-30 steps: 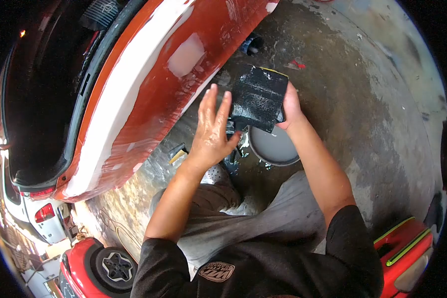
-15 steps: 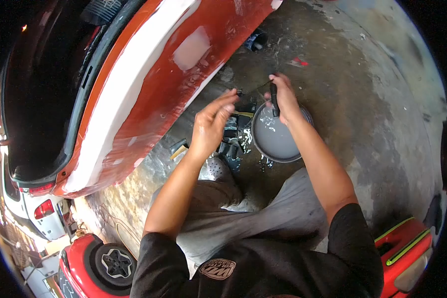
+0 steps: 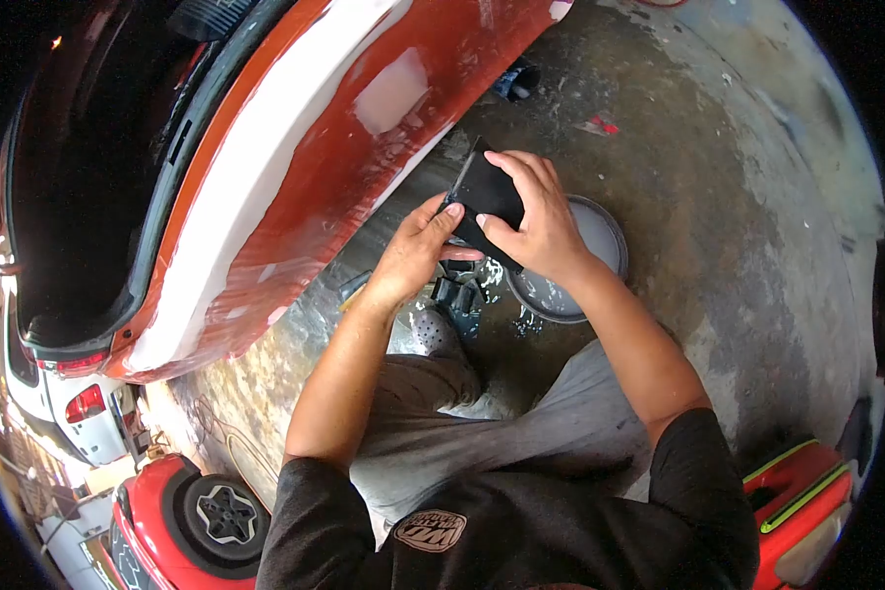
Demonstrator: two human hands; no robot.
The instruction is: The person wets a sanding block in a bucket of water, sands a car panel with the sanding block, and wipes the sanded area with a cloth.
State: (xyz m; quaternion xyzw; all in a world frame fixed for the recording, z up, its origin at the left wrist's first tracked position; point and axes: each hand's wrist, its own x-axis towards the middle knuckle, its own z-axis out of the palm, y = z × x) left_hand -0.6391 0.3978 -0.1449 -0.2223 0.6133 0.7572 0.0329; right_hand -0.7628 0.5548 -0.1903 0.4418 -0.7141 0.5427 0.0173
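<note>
A dark, flat sheet of sandpaper [image 3: 489,187] spans the gap between my hands. My left hand [image 3: 413,251] pinches its near left edge with the thumb on top. On the other side, my right hand [image 3: 546,221] grips it with the thumb below and the fingers at the upper edge. Behind my right hand is a round basin [image 3: 620,246] of grey, cloudy water, partly hidden by that hand. Several wet black pieces [image 3: 457,293] lie on the floor under my left hand.
An orange car body panel [image 3: 275,231] with white and pinkish filler patches runs along the left. My shoe [image 3: 433,332] is by the wet pieces. A red scrap [image 3: 603,126] lies on the concrete floor [image 3: 678,187]. A red car [image 3: 157,521] stands at lower left.
My hands have come together, and my left hand, apart before, now grips the sandpaper too. The sheet has turned from nearly edge-on to show its broad dark face.
</note>
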